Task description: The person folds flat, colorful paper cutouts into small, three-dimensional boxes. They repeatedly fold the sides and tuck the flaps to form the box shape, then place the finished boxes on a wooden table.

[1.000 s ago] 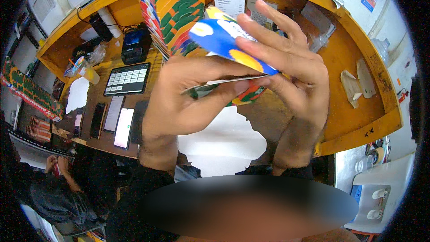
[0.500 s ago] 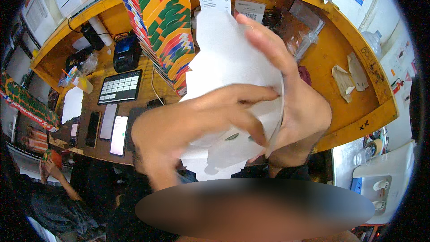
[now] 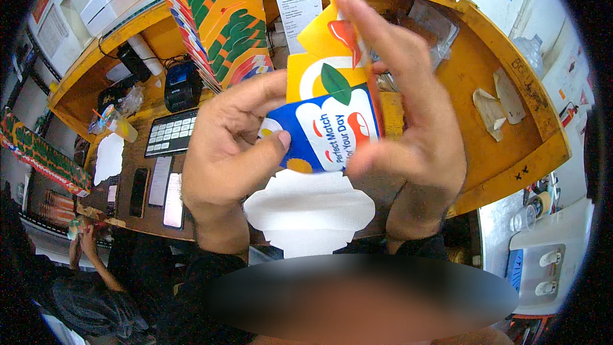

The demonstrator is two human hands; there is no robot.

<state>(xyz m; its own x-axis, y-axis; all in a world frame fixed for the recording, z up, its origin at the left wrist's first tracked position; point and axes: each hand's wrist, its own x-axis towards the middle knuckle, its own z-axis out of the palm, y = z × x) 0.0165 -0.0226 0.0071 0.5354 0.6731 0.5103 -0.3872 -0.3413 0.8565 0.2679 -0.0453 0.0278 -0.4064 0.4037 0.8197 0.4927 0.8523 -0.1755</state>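
Between my two hands is a partly folded cardboard food box (image 3: 306, 129), printed in blue, yellow and red with a green leaf and white lettering. My left hand (image 3: 230, 144) closes on its left side, thumb lying on the blue panel. At the box's right side, my right hand (image 3: 418, 115) grips with its thumb low on the printed face and its fingers along the upper edge; part of it is blurred. Beneath the box lie white, unfolded cardboard blanks (image 3: 310, 207), nearest to me. A tall stack of printed box blanks (image 3: 227, 19) rises just beyond my left hand.
Left on the wooden desk are a tablet (image 3: 171, 134), several phones (image 3: 172, 199), a black printer (image 3: 182, 86) and a drink cup (image 3: 121, 126). Crumpled brown paper (image 3: 488, 112) lies right. A paper slip (image 3: 295, 6) hangs at the back. Another person's hands (image 3: 86, 239) hold something at far left.
The white cardboard in my hands has turned to show its printed side and is now folded into a box shape. My left hand has shifted from across the sheet to the box's left side.
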